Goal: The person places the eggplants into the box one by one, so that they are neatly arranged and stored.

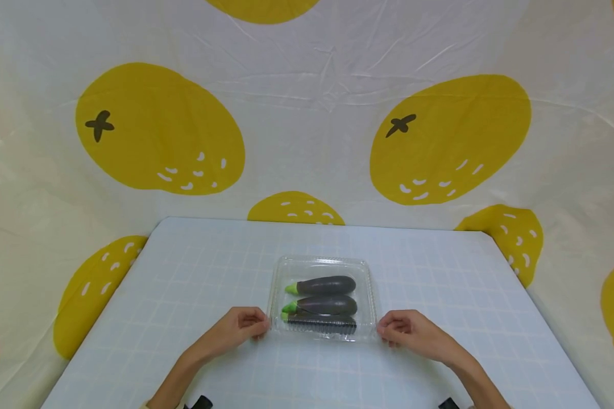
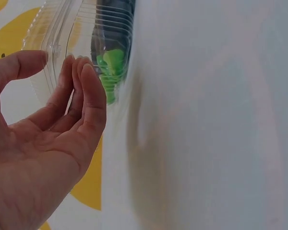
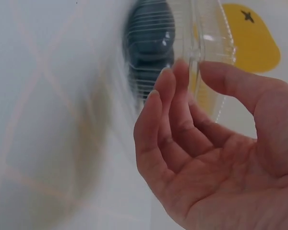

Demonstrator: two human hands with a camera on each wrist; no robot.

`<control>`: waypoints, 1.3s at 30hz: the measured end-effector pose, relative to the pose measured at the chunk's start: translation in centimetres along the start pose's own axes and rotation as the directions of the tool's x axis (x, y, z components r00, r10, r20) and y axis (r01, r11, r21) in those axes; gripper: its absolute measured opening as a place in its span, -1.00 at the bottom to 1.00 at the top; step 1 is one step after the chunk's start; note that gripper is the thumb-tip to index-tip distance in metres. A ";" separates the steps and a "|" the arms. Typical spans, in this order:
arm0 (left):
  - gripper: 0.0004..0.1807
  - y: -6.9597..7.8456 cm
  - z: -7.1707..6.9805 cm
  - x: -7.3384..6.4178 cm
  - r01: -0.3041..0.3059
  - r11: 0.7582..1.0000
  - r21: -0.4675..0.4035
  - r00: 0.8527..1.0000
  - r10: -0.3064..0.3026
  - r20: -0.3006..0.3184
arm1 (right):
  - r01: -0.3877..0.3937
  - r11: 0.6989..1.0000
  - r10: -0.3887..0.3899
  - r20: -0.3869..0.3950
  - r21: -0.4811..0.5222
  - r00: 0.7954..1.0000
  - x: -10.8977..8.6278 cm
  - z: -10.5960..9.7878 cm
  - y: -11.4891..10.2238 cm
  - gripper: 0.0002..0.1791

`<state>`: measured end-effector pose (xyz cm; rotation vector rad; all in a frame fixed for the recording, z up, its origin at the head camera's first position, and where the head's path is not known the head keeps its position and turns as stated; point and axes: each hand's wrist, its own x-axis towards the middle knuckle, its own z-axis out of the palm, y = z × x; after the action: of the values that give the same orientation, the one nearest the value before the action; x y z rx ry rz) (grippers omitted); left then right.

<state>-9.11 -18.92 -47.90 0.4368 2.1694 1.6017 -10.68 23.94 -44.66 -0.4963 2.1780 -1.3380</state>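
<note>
A clear plastic clamshell box (image 1: 323,259) lies on the table in the head view, its lid down. Inside are three eggplants, dark with green stem ends pointing left: a far one (image 1: 327,284), a middle one (image 1: 328,305) and a near one (image 1: 321,324) seen through the ribbed front wall. My left hand (image 1: 245,324) pinches the box's left rim near the front corner; the left wrist view has thumb and fingers on either side of the rim (image 2: 52,43). At the right rim, my right hand (image 1: 411,330) does likewise, thumb and fingertips on the edge (image 3: 194,52).
The table (image 1: 225,255) has a pale cloth with a faint grid. Behind it hangs a white curtain (image 1: 307,136) printed with large yellow fruit, reaching round both sides. A dark wrist strap (image 1: 202,403) shows at the bottom edge.
</note>
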 end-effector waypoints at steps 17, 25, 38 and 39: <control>-0.64 -0.7 -0.2 0.2 -0.039 0.994 -0.100 0.991 0.051 0.124 | -0.024 0.983 0.003 0.116 0.181 0.993 0.1 0.3 1.3 -0.67; -0.61 -0.7 -0.2 0.3 -0.035 0.992 -0.121 0.986 0.054 0.157 | 0.004 0.970 -0.036 0.128 0.243 0.991 0.3 0.5 1.8 -0.66; -0.64 -0.7 -0.2 0.1 -0.041 0.995 -0.093 0.990 0.053 0.128 | 0.013 0.965 -0.045 0.117 0.263 0.992 0.3 0.7 1.9 -0.63; -0.64 -0.7 -0.2 0.1 -0.040 0.995 -0.092 0.991 0.051 0.125 | 0.007 0.966 -0.039 0.119 0.259 0.992 0.3 0.7 1.9 -0.63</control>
<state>-9.30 -19.27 -48.56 0.5492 1.9992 1.6411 -10.58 24.15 -46.68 -0.4898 1.8690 -1.5350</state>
